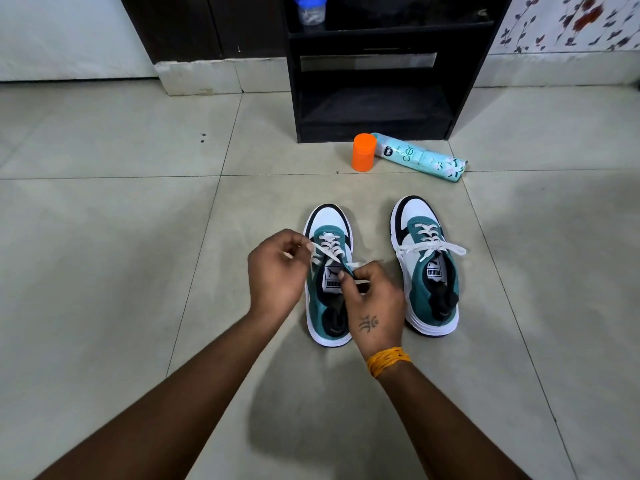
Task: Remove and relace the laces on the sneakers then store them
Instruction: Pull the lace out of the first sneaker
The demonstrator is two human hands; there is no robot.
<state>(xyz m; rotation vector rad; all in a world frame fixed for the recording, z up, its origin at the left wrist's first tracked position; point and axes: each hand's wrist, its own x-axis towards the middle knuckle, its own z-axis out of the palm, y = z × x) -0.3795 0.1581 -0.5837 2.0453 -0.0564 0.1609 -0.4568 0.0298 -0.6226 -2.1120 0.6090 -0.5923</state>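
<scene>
While both hands, left hand (277,271) and right hand (372,299), pinch the left sneaker's lace (323,249), our uneven pulling could knot it.

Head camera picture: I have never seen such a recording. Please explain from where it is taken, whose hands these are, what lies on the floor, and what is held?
There is no machine: a person wears the camera on the head, looking down at both hands. On the tiled floor stand two teal-and-white sneakers. The left hand and right hand each pinch the white lace of the left sneaker. The right sneaker is tied. Behind lie an orange cap and a turquoise spray can, before a black shelf.
</scene>
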